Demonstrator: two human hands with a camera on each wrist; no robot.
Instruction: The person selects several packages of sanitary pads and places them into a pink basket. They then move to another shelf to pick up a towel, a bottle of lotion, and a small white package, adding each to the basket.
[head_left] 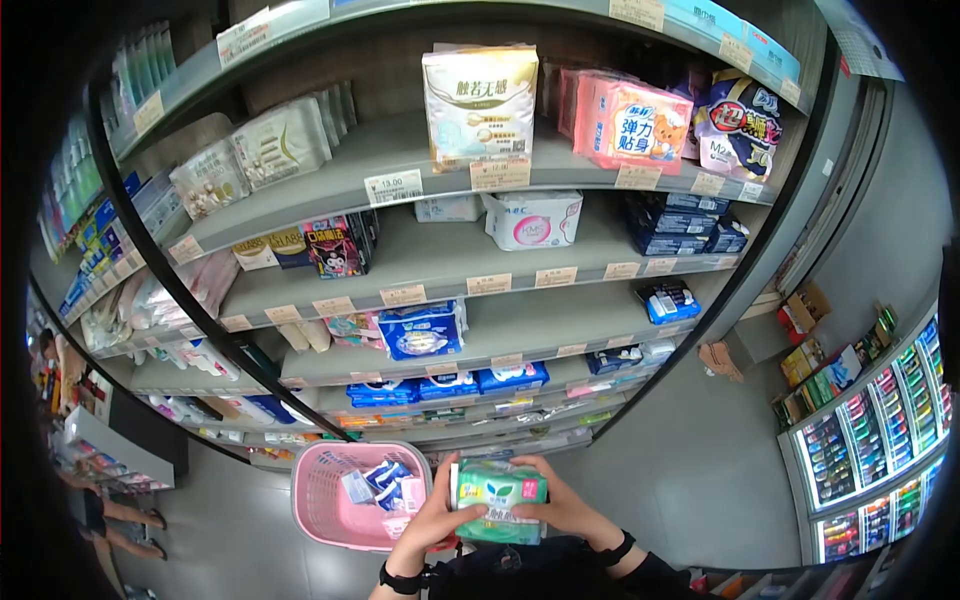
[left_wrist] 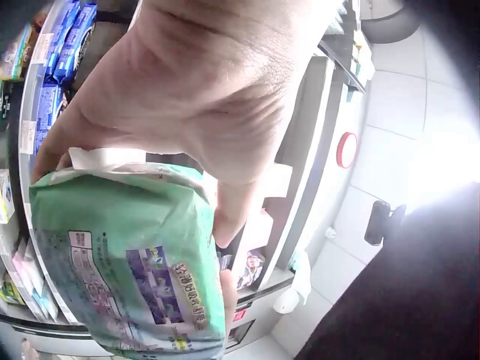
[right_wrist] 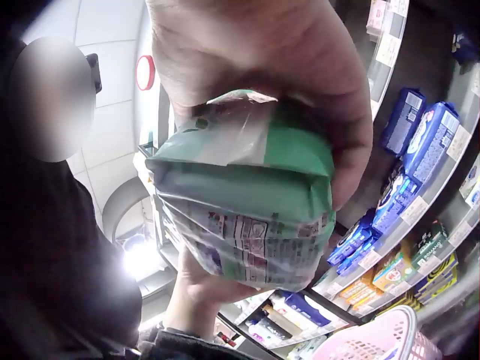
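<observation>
Both hands hold a green plastic pack of sanitary pads (head_left: 499, 485) in front of the body, its printed front facing up in the head view. The left hand (head_left: 437, 517) grips its left end, thumb across the front. On the other end is the right hand (head_left: 565, 500), its thumb also lying on the front. In the left wrist view the left hand (left_wrist: 217, 90) curls over one end of the pack (left_wrist: 127, 255). The right wrist view shows the right hand (right_wrist: 277, 52) wrapped over the opposite end, above the pack's printed underside (right_wrist: 247, 225).
A pink shopping basket (head_left: 309, 497) stands on the floor left of the hands, with several small packs (head_left: 385, 480) inside. Curved shelves (head_left: 400, 280) of packaged goods rise ahead. Grey floor (head_left: 670, 480) lies to the right, before a lit display rack (head_left: 870, 440). People's legs (head_left: 115, 515) show at far left.
</observation>
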